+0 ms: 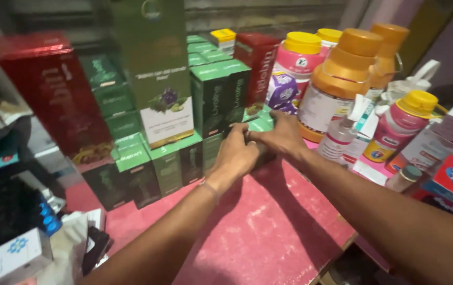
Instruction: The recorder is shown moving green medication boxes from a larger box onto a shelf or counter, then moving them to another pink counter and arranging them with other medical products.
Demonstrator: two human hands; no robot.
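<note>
Worn pink worktop [268, 232], crowded along its far edge with stacked dark green cardboard cartons [147, 163] and orange-capped plastic jars [342, 79]. Near the far edge's middle, left hand [235, 154] and right hand [282, 136] closed together around one small green carton [262, 125], mostly hidden.

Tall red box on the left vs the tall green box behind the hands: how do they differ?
The tall red box is glossy red and leans left; the tall green box is matt green with a white lower panel, and stands nearly upright. The red box stands at the stack's left end, the green box atop small green cartons. Both are tall cartons.
</note>
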